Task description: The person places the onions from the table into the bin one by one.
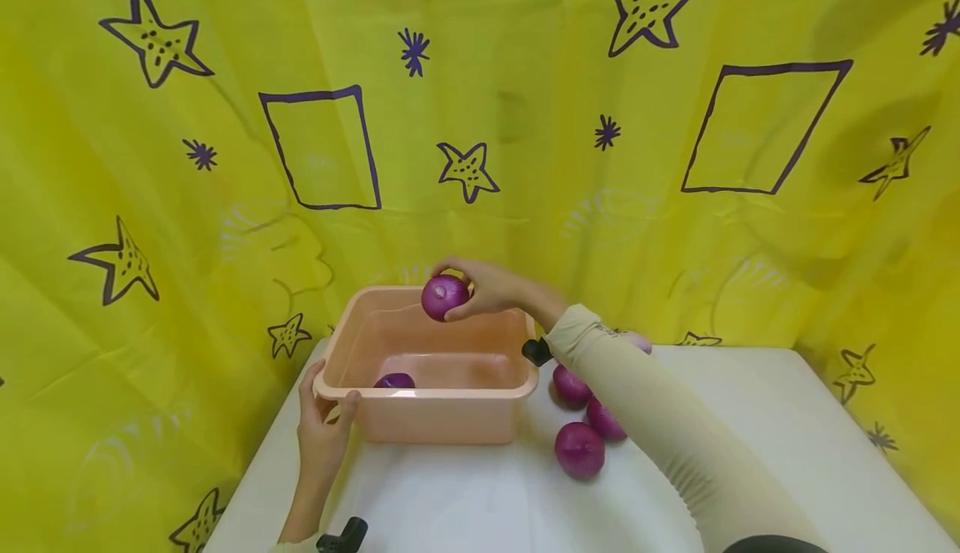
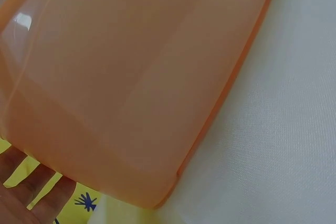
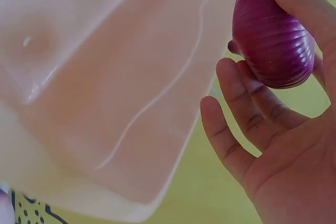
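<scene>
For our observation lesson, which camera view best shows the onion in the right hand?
The right wrist view: the onion appears largest there, its ridged skin clear. The head view shows it smaller; the left wrist view doesn't show it.

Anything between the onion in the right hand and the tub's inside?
Nothing visible: the right hand holds the onion up by the far rim of the tub, whose top is open. Another onion lies inside, front left.

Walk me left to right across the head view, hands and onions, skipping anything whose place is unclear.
Left hand → partly hidden onion in the tub → held onion in the right hand → nearest onion on the table.
</scene>
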`<action>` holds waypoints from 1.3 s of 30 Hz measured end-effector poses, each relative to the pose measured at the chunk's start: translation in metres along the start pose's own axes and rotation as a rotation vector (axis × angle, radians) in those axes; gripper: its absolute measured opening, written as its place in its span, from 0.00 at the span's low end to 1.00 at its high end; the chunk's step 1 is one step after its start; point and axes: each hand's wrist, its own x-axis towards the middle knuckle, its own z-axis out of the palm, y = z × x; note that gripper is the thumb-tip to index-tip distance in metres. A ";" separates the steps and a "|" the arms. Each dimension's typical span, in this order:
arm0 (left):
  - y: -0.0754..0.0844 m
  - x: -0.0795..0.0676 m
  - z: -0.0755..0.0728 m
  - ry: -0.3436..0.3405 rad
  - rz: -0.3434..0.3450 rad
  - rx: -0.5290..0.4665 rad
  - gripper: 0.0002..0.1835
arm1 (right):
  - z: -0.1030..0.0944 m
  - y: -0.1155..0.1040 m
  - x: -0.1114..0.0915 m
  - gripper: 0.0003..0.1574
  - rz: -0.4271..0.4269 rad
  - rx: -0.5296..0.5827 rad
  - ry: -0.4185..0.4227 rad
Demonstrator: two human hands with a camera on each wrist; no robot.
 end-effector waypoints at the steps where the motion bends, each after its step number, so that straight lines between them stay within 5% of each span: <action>1: 0.000 0.000 0.000 -0.002 -0.001 0.003 0.41 | 0.001 0.000 0.000 0.40 0.001 0.009 0.000; 6: 0.002 0.000 0.000 -0.002 -0.008 0.017 0.42 | 0.006 -0.001 0.002 0.41 -0.002 0.001 -0.017; 14: 0.000 -0.001 0.000 0.004 -0.010 0.018 0.41 | 0.009 0.001 -0.001 0.56 0.039 -0.003 -0.072; 28: -0.001 0.001 0.002 0.014 -0.012 0.021 0.40 | 0.004 0.001 -0.007 0.55 0.023 0.015 -0.045; 39: 0.001 0.000 0.002 0.007 -0.012 0.013 0.42 | -0.024 0.017 -0.047 0.50 -0.033 -0.020 0.048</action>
